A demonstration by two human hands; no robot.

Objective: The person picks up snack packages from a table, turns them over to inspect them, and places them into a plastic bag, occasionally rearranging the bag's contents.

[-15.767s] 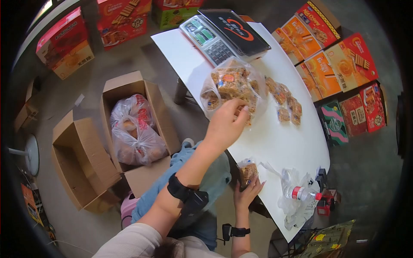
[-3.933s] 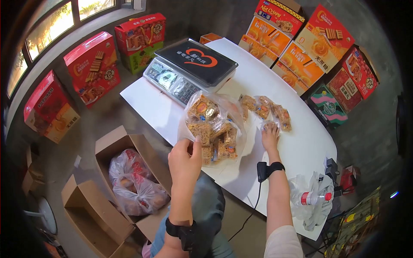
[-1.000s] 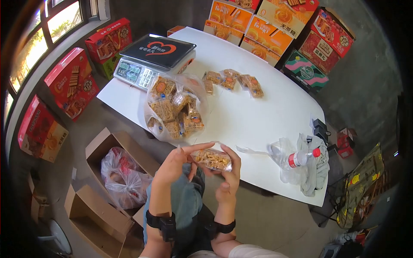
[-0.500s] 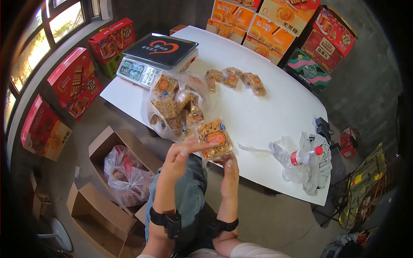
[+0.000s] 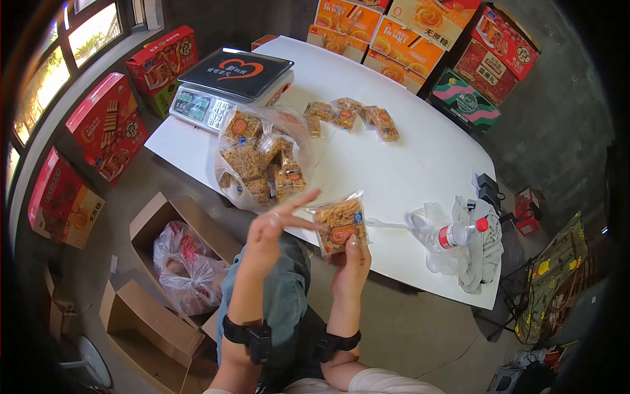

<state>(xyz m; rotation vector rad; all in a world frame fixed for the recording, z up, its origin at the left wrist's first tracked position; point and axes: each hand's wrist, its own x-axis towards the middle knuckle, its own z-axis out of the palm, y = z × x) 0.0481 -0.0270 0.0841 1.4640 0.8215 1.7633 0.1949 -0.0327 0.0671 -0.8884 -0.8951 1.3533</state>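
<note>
A clear-wrapped block of golden puffed snack (image 5: 339, 220) with an orange-red label and a blue mark is gripped from below by my right hand (image 5: 352, 269), its thumb on the front of the wrapper. At the packet's left edge, my left hand (image 5: 266, 240) has its fingers stretched out and spread. Behind that hand, a thin plastic bag (image 5: 298, 141) full of similar packets stands on the white table (image 5: 407, 164). More wrapped snack packets (image 5: 346, 117) lie beyond the bag.
A digital scale (image 5: 230, 85) stands at the table's back left. Toward the right end are a bottle (image 5: 459, 234) and crumpled plastic bags (image 5: 436, 226). An open cardboard box (image 5: 154, 220) with a filled bag sits on the floor. Gift boxes (image 5: 108, 128) line the wall.
The snack packet has turned in my right hand and moved slightly right. My left fingers have come off its front and spread apart. The whole view has shifted a little.
</note>
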